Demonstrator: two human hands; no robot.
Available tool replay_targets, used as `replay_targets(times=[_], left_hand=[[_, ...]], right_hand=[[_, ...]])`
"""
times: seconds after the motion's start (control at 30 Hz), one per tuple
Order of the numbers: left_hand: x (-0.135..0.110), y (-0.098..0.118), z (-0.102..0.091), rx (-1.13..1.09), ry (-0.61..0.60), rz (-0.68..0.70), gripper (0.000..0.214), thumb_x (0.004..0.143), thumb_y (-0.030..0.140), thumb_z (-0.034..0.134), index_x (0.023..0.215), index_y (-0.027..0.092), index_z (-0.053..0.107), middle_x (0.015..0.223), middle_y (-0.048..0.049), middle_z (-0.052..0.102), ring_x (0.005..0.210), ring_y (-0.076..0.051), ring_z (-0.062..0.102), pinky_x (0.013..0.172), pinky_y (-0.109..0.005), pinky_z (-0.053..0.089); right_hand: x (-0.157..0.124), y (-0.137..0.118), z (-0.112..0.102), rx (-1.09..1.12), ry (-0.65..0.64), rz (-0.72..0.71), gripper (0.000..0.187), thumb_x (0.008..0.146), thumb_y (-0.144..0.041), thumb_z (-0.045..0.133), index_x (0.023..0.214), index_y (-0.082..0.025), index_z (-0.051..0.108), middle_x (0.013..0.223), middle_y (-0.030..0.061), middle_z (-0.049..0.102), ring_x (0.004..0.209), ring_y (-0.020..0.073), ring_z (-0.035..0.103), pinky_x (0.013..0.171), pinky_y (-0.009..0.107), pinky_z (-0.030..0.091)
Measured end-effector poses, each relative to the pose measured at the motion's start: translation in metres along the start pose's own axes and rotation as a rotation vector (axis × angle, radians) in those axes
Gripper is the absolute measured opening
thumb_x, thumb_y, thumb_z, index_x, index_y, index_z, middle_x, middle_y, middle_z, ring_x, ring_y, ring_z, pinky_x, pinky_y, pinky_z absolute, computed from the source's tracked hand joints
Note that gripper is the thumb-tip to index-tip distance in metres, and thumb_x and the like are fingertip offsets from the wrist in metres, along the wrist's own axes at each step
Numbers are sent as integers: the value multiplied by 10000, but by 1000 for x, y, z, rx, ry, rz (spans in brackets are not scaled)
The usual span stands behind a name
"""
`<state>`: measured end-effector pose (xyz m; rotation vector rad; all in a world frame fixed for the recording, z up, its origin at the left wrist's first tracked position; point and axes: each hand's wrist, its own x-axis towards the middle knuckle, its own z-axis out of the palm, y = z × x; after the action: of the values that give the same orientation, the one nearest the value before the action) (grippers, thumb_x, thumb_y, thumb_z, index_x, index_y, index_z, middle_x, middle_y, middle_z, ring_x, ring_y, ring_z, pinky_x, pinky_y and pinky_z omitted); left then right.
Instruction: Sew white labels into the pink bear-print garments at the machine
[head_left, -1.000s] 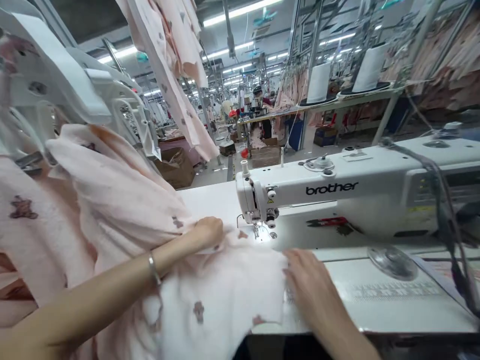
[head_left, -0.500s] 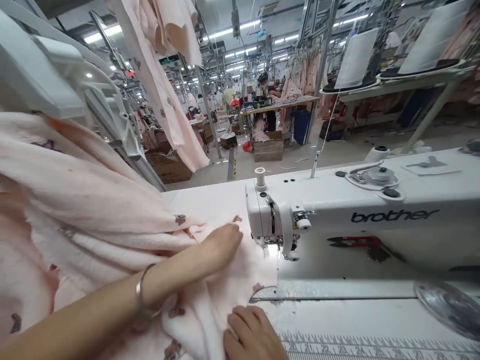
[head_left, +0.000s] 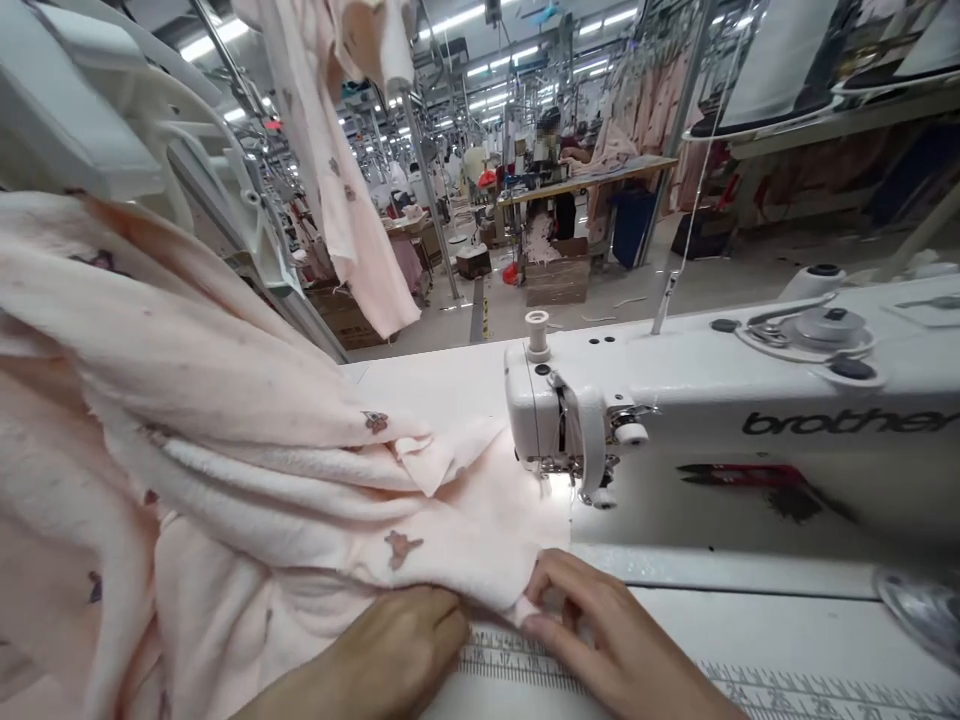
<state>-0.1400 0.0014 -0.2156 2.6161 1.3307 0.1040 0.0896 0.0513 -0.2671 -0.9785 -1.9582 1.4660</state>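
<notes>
Soft pink fabric (head_left: 480, 545) with brown printed figures is spread over the left part of the bench (head_left: 795, 640), its right-hand edge brought up beside the needle area of a white sewing machine (head_left: 675, 370). The rest of it is heaped in deep folds toward the bench's left edge, and a small corner is turned over near the middle of the spread.

The near edge of the fabric is pinched between the thumb and fingers of the right hand (head_left: 592, 625), close to the bench's front edge. The left hand (head_left: 409, 635) is set against the same near edge, its fingers curled under and hidden; whether cloth is gripped by them cannot be told.

A printed ruler scale (head_left: 510, 660) is shown along the front of the bench, partly covered by the right hand. Beneath the machine's arm, red-handled snips (head_left: 757, 475) are seen. The needle area is brightly lit, and the machine's right end is cut off by the frame.

Beyond the bench's far left corner, a pink strip (head_left: 360, 240) is hung beside a white plastic frame (head_left: 195, 170). Farther back, another person (head_left: 574, 150) is seated at a wooden-topped table (head_left: 600, 180).
</notes>
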Motion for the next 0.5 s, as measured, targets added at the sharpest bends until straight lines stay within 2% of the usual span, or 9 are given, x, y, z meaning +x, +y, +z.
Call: replay_targets(times=[0.07, 0.13, 0.2, 0.27, 0.37, 0.43, 0.5], left_hand=[[-6, -5, 17, -9, 4, 17, 143, 825, 116, 491, 880, 200, 593, 856, -25, 622, 761, -151, 580, 689, -238, 498], [-13, -14, 34, 24, 123, 25, 231, 826, 101, 462, 1000, 186, 588, 1009, -70, 614, 897, -187, 578, 771, -285, 504], [-23, -22, 47, 80, 265, 2, 364, 839, 84, 420, 1166, 192, 539, 1170, -104, 564, 1058, -212, 536, 874, -323, 486], [-32, -29, 55, 115, 334, -70, 436, 840, 61, 383, 1232, 211, 501, 1238, -106, 531, 1145, -207, 496, 931, -323, 467], [-50, -35, 48, 58, 340, -168, 408, 808, 66, 373, 1109, 255, 574, 1206, -74, 555, 1128, -190, 513, 904, -296, 484], [-65, -40, 32, 4, 279, -212, 323, 788, 97, 378, 926, 256, 623, 1103, -64, 599, 1034, -183, 555, 824, -269, 509], [-81, -47, 12, 27, 209, -237, 291, 771, 109, 363, 770, 242, 622, 1005, -65, 626, 970, -183, 575, 781, -256, 512]], right_hand=[[7, -1, 11, 0, 61, -45, 180, 907, -290, 411, 760, -202, 469, 879, 10, 521, 832, 156, 514, 721, 252, 368], [17, -1, 24, 60, 186, -58, 242, 921, -331, 372, 740, -201, 464, 822, 15, 520, 800, 163, 520, 705, 265, 378], [27, 1, 37, 144, 295, -16, 199, 896, -348, 403, 779, -205, 478, 756, 4, 523, 703, 157, 520, 633, 264, 386], [36, 5, 48, 203, 354, 20, 126, 843, -332, 463, 819, -208, 472, 728, -4, 532, 655, 155, 524, 594, 263, 405], [41, 11, 51, 261, 402, 42, 160, 806, -327, 485, 910, -210, 451, 749, -3, 543, 650, 158, 557, 584, 275, 466], [36, 12, 41, 314, 451, 46, 259, 816, -361, 495, 1021, -208, 452, 763, -3, 551, 659, 164, 583, 569, 278, 499], [24, 10, 21, 337, 558, 40, 357, 812, -405, 550, 1092, -200, 469, 799, 14, 579, 718, 176, 611, 609, 279, 532]])
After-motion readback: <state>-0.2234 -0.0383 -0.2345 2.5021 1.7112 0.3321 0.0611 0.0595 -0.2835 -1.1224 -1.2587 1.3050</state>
